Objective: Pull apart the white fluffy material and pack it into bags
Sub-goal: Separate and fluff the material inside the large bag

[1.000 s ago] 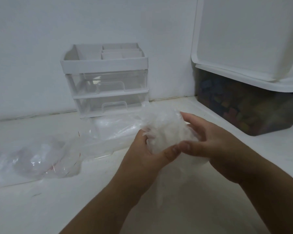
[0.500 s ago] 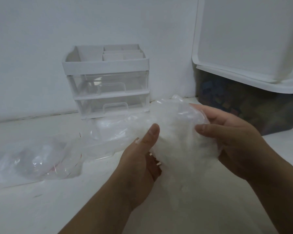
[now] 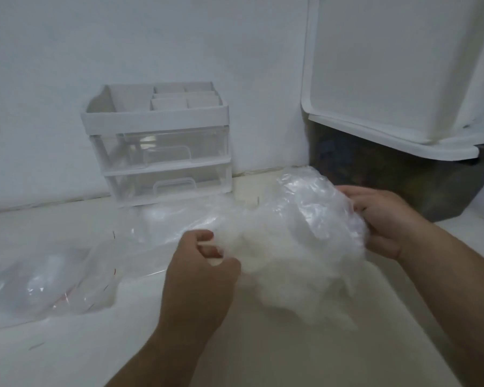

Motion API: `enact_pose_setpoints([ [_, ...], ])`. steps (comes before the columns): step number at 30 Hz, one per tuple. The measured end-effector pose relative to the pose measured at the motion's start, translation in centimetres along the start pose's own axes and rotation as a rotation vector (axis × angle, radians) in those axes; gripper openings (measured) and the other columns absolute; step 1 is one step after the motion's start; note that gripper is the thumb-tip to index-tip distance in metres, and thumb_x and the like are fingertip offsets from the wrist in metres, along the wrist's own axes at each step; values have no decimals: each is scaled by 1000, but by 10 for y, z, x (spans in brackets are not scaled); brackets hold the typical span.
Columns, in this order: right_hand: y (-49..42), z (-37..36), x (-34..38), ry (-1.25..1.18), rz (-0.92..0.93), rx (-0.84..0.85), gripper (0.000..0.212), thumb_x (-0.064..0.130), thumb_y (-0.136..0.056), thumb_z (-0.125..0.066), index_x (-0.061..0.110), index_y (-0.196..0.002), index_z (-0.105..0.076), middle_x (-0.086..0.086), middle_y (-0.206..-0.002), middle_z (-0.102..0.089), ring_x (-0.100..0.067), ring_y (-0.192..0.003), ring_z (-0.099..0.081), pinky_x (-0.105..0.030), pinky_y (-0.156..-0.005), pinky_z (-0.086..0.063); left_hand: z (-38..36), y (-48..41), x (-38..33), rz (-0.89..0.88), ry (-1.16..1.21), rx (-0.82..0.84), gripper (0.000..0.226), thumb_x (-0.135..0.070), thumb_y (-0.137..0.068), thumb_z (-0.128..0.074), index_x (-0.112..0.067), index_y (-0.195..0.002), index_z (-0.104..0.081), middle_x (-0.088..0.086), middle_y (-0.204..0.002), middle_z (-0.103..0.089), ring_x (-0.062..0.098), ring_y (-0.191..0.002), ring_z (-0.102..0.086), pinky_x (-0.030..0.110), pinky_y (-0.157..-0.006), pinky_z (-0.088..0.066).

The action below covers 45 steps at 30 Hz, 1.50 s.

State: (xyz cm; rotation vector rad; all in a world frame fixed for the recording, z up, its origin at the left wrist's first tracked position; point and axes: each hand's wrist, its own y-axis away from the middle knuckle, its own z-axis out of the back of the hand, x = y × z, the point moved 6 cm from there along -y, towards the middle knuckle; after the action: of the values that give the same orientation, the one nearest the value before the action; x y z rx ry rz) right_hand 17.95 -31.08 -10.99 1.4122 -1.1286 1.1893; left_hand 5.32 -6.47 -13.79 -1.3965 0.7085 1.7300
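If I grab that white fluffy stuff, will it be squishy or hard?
Probably squishy: the white fluffy material bulges loosely where the left hand pinches it. It likely weighs little, since wisps hang unsupported below the crinkled clear plastic bag. It may tear into tufts rather than lift whole; its edges look thin and stringy.

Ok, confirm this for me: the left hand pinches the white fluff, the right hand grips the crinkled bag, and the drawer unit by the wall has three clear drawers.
Not quite. The head view shows the drawer unit with two clear drawers, not three. The rest stands: the left hand pinches the white fluff and the right hand grips the crinkled bag.
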Motion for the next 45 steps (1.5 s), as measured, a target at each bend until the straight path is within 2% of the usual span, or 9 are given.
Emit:
enact_pose_setpoints([
  [4, -8, 3, -28, 47, -85, 44, 39, -20, -81, -45, 2, -83, -77, -23, -82, -73, -32, -65, -72, -35, -52, -58, 14, 22, -51, -646, -334, -222, 33, -17, -80, -55, -27, -111, -58, -14, -100, -58, 9, -81, -56, 26, -72, -46],
  [8, -8, 2, -27, 169, -96, 126, 42, -19, -85, -49, 8, -74, -80, -17, -78, -75, -26, -64, -73, -32, -53, -58, -37, 39, -76, -1031, -650, 227, 36, -31, -96, -44, -24, -125, -65, -9, -128, -63, 8, -123, -53, 31, -113, -34],
  [13, -15, 17, -20, 404, 50, -46, 28, 0, -92, -58, 16, -108, -74, -2, -94, -75, -13, -70, -70, -23, -60, -55, -83, 27, -50, -874, -1097, 619, 48, -52, -96, -37, -40, -141, -45, -19, -143, -50, 8, -124, -51, 30, -110, -36],
  [17, 1, 26, 17, 892, 523, -385, 29, 15, -91, -65, 19, -119, -69, 7, -109, -64, -10, -95, -61, -23, -85, -47, -91, 29, -23, -844, -1212, 674, 73, -47, -70, -13, -32, -123, -61, -8, -128, -60, 21, -106, -59, 39, -85, -51],
  [20, 34, -6, 39, 906, 798, -168, 19, 14, -91, -67, 23, -105, -74, 17, -91, -64, 3, -80, -62, -7, -72, -47, -92, 32, -22, -808, -1156, 631, 67, -46, -72, -17, -31, -118, -64, -5, -123, -64, 20, -97, -61, 37, -78, -51],
  [26, 13, -27, -25, 1305, 359, 290, 35, 30, -89, -71, 36, -123, -66, 15, -109, -61, -4, -90, -59, -20, -90, -52, -86, 28, -18, -736, -1170, 667, 56, -47, -71, -30, -36, -110, -68, -8, -107, -70, 16, -84, -65, 33, -63, -54],
  [29, 2, -19, -35, 1314, 255, 344, 48, 38, -87, -73, 37, -133, -58, 10, -119, -52, -8, -98, -55, -24, -94, -49, -79, 24, -13, -771, -1185, 620, 83, -56, -65, -6, -42, -138, -41, -15, -140, -48, 15, -120, -49, 35, -95, -45],
  [42, 17, -26, -14, 1230, 522, 166, 44, 39, -84, -76, 38, -126, -63, 17, -131, -57, -4, -111, -55, -28, -104, -48, -66, 27, -25, -796, -1110, 528, 57, -66, -89, -44, -43, -141, -38, -19, -141, -46, 10, -127, -40, 32, -105, -36],
  [45, 16, -37, -29, 1316, 475, 277, 57, 40, -87, -72, 43, -139, -50, 22, -150, -40, -6, -137, -36, -31, -119, -26, -67, 28, -24, -798, -1114, 524, 58, -70, -84, -40, -40, -133, -45, -18, -134, -53, 9, -120, -45, 32, -101, -39],
])
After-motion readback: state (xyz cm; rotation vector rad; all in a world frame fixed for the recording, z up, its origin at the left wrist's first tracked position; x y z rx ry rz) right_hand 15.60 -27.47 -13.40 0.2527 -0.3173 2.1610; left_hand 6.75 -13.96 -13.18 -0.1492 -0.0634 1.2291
